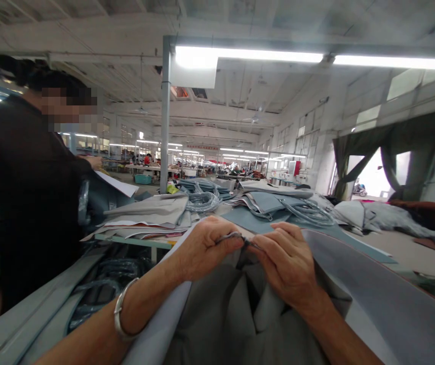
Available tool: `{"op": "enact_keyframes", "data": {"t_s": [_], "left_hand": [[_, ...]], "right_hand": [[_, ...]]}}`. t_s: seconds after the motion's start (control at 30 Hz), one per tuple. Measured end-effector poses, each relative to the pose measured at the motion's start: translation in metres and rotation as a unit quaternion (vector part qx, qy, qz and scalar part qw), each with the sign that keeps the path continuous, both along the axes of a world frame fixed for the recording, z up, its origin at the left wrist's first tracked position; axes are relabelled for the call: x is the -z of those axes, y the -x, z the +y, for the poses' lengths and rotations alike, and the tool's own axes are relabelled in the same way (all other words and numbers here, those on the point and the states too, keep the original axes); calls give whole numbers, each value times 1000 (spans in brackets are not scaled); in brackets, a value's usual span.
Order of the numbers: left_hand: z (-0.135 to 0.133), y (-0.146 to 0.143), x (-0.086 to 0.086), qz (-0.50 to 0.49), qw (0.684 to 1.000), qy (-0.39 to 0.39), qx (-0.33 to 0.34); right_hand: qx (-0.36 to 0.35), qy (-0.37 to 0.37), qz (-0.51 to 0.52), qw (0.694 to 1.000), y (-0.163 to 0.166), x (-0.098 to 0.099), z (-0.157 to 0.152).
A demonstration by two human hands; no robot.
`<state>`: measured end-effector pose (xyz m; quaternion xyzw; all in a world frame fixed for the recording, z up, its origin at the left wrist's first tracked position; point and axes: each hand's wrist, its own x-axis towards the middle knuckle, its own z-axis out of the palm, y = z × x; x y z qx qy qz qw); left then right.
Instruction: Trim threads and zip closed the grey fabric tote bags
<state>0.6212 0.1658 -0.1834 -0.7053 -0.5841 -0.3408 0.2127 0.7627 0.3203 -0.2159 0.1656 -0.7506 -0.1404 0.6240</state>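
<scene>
A dark grey cloth (217, 314) hangs in folds from between my two hands, close to my body. At its top the fabric narrows into a twisted, knot-like gather (245, 242). My left hand (205, 248) is closed, thumb and fingers pinching a thin grey strip on the left of this gather. On the other side my right hand (285, 258) is closed too, its fingers curled over the strip's right part. Whether the strip is a cord or a cloth edge, I cannot tell. A large pale grey sheet (377, 274) lies beneath and to the right.
A person in black (31, 177) stands at the left. Stacked grey panels (152, 210) and a plastic-wrapped coil (202, 201) lie ahead. Blue-grey sheets (265, 201) with another coil (312, 210) are right of them. A metal post (165, 121) rises behind the stacks.
</scene>
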Motion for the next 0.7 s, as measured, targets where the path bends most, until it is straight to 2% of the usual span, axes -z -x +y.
{"op": "enact_keyframes", "data": {"t_s": [0.07,0.17,0.27,0.33,0.37,0.43,0.47,0.53,0.6,0.7], "left_hand": [[-4,-7,-19,-27,998,34,41],[-11,-28,-63,-76,991,55,99],[-20,-51,-112,-76,990,-15,116],[-24,-61,-137,-72,989,-76,103],[-25,-63,-145,-77,988,-95,91],[-27,-61,-150,-104,986,-112,60],[-27,-58,-149,-120,986,-111,38],[-26,-49,-142,-136,985,-100,-26],[-24,-37,-132,-128,983,-93,-96],[-19,-20,-121,-129,974,-93,-160]], "right_hand": [[-1,-33,13,999,-9,-16,3],[15,-70,53,996,-33,-59,0],[101,-84,140,981,-62,-102,-18],[145,-93,190,967,-74,-113,-35],[140,-110,180,967,-76,-111,-42],[95,-120,87,984,-73,-94,-52],[71,-100,18,992,-68,-82,-53],[66,28,-107,992,-56,-58,-50],[78,169,-227,956,-45,-40,-42],[51,268,-380,884,-35,-19,-44]]}}
